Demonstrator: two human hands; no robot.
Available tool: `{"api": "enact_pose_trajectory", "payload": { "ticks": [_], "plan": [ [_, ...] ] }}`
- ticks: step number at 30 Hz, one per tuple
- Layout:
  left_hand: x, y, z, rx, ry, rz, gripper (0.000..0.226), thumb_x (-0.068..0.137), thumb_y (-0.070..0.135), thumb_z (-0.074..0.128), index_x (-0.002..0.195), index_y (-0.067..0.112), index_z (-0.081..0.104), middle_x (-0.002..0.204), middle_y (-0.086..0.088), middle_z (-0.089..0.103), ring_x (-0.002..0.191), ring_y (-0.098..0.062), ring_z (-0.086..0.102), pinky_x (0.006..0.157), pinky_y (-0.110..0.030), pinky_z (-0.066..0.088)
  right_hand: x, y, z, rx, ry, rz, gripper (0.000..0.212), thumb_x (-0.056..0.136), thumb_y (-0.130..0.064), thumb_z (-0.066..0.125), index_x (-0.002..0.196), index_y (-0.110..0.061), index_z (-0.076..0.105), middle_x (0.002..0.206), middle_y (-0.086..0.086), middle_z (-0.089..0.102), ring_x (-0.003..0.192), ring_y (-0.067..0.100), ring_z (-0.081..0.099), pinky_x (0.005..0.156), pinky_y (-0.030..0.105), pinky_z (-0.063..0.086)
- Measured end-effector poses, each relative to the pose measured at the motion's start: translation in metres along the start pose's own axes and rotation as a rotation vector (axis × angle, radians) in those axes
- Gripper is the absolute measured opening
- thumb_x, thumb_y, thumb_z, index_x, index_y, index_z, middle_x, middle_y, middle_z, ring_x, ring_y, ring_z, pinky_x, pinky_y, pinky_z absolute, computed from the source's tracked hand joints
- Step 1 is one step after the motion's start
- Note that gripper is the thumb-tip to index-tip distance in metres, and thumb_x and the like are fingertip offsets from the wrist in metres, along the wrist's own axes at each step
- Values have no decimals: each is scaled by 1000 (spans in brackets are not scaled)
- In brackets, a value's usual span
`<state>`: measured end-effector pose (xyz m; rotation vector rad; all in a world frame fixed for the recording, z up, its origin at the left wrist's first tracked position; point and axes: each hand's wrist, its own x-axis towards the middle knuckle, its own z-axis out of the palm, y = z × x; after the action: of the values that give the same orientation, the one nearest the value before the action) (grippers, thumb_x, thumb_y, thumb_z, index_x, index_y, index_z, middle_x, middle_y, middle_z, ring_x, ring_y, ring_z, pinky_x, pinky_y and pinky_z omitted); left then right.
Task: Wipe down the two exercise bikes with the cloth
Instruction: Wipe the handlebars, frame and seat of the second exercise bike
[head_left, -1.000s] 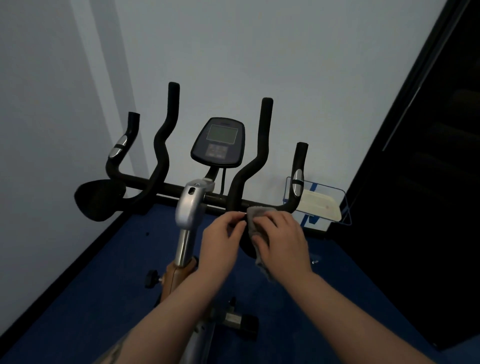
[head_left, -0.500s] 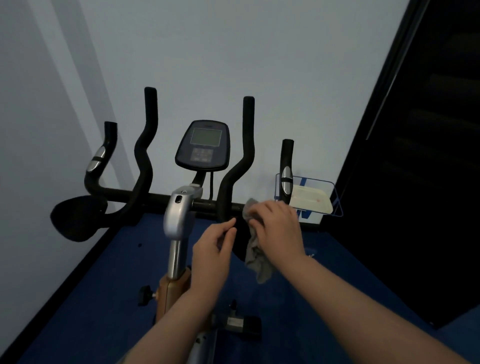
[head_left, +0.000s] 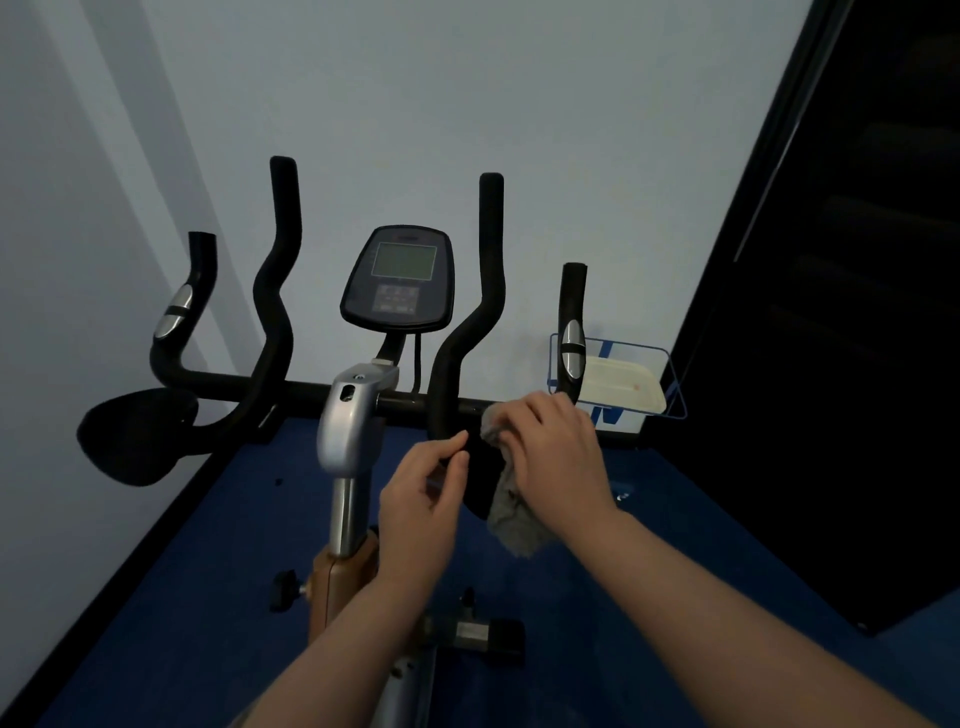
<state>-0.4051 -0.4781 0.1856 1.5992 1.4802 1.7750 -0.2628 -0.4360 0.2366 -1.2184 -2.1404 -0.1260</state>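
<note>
One exercise bike fills the view: black handlebars (head_left: 470, 332), a console (head_left: 397, 278) and a silver stem (head_left: 353, 421). My right hand (head_left: 553, 452) grips a grey cloth (head_left: 511, 514) and holds it against the right black elbow pad, just below the crossbar. The cloth's tail hangs down under my palm. My left hand (head_left: 423, 499) hovers beside the pad with thumb and forefinger close together, holding nothing that I can see. No second bike is in view.
A blue wire basket (head_left: 660, 374) with a pale tray stands against the wall at right. The left elbow pad (head_left: 135, 436) juts toward the left wall. Blue floor (head_left: 171, 597) spreads below. A dark doorway (head_left: 841, 312) is at right.
My left hand has come off the cloth and drawn back slightly. My right hand with the cloth has stayed on the right pad. The view has shifted a little.
</note>
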Motion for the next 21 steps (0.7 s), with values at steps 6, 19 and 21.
{"api": "enact_pose_trajectory", "payload": {
  "ticks": [6, 19, 21],
  "plan": [
    [-1, 0, 4, 2, 25, 4, 25, 93, 9, 60, 110, 26, 65, 84, 9, 61, 76, -9, 58, 63, -10, 42, -59, -1, 3, 24, 54, -92, 10, 83, -11, 64, 91, -16, 67, 91, -3, 62, 95, 15, 52, 104, 34, 35],
    [-2, -4, 5, 7, 18, 33, 26, 93, 6, 58, 110, 24, 64, 85, 7, 58, 74, -8, 56, 65, -11, 43, -32, 2, 0, 24, 92, 63, 8, 89, -12, 62, 96, -13, 66, 100, 3, 60, 98, 23, 52, 77, 39, 50],
    [-2, -4, 6, -1, 21, 38, 25, 93, 6, 58, 110, 23, 64, 84, 7, 58, 74, -8, 55, 65, -12, 43, -57, -6, 3, 38, 170, 122, 9, 88, -13, 64, 96, -12, 68, 104, 5, 61, 100, 24, 53, 73, 34, 53]
  ]
}}
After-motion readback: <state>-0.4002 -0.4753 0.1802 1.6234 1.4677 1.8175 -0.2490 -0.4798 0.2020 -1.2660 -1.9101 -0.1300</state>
